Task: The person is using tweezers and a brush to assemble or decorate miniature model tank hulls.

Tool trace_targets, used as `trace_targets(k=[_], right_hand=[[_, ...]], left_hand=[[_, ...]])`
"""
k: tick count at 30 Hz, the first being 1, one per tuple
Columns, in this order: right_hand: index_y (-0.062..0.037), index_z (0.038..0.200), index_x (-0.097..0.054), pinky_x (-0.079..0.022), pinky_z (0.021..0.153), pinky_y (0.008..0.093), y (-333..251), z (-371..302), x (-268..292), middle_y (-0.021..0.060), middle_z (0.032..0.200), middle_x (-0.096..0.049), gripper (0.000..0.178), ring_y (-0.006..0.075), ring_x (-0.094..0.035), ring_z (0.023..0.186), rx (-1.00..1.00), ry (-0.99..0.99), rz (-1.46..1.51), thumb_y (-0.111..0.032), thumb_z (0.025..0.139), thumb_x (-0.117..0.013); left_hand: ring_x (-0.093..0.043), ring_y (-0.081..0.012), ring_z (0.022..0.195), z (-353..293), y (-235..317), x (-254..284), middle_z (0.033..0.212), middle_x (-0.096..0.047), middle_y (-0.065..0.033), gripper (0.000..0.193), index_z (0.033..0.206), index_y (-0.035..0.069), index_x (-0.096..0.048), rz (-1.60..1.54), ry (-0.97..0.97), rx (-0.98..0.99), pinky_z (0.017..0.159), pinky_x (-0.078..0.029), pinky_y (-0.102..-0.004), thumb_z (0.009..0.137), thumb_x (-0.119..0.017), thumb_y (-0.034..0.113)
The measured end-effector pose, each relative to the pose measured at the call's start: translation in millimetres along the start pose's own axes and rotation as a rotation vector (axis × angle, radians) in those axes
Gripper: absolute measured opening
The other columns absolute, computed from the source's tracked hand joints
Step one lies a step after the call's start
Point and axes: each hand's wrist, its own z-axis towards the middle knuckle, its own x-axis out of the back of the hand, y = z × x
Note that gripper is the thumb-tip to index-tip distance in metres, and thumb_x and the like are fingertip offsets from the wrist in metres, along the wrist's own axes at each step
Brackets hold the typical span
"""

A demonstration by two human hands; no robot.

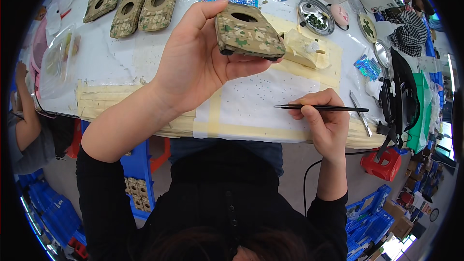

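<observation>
My left hand point(186, 63) holds up a camouflage-painted model vehicle hull point(253, 38) with a round hole in its top, thumb along one edge and fingers beneath. In my right hand point(326, 123) a pair of dark, fine-tipped tweezers point(340, 108) is pinched, pointing left over a white sheet point(256, 124). Many tiny dark specks are scattered on that sheet, which has yellow tape along its edges. Whether the tweezer tips hold a speck is too small to tell. The hull is above the table, apart from the tweezers.
More camouflage hulls point(157, 7) lie at the far left. A tape-covered block point(304, 53), a round metal dish point(329, 23) of dark green bits and a craft knife point(361, 115) are to the right. A clear plastic box point(58, 63) stands left, near another person's arm point(26, 101).
</observation>
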Motion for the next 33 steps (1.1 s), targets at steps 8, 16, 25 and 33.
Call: trace_targets(k=[8,16,25,33], right_hand=[[0.0040,0.094,-0.050,-0.050,0.074,0.0254,-0.7,-0.7,-0.5,0.0136,0.088,-0.063,0.013,0.0142,-0.061,0.079,0.041,0.064,0.122,-0.004,0.088,-0.058],[0.0041,0.099,-0.045,-0.055,0.068,0.0321,-32.9,11.5,3.3,0.0224,0.092,-0.062,0.026,0.0260,-0.066,0.080,0.351,0.206,0.151,-0.014,0.088,-0.060],[0.0050,0.098,-0.048,-0.055,0.072,0.0316,-58.8,43.6,-9.1,0.0169,0.093,-0.058,0.018,0.0230,-0.064,0.083,0.477,0.142,0.140,-0.004,0.086,-0.059],[0.0045,0.098,-0.049,-0.050,0.076,0.0299,-52.1,41.6,-10.5,0.0163,0.093,-0.061,0.020,0.0210,-0.063,0.085,0.478,0.261,0.025,-0.004,0.085,-0.062]], left_hand=[[-0.062,-0.0293,0.099,0.3,-0.2,-0.3,0.118,-0.052,-0.0284,0.056,0.133,-0.002,-0.034,0.008,0.007,-0.006,0.080,-0.057,-0.0319,0.095,-0.028,0.038],[-0.063,-0.0307,0.094,-2.9,-2.1,-7.5,0.114,-0.054,-0.0281,0.053,0.128,0.000,-0.040,-0.054,0.058,0.055,0.074,-0.058,-0.0317,0.094,-0.030,0.039],[-0.063,-0.0332,0.093,-6.2,-0.5,-12.9,0.113,-0.055,-0.0263,0.051,0.132,0.008,-0.039,-0.063,0.081,0.127,0.074,-0.057,-0.0342,0.092,-0.033,0.039],[-0.058,-0.0286,0.104,-12.5,4.9,-14.0,0.124,-0.051,-0.0239,0.051,0.129,0.007,-0.041,-0.107,-0.104,0.041,0.085,-0.049,-0.0426,0.091,-0.031,0.040]])
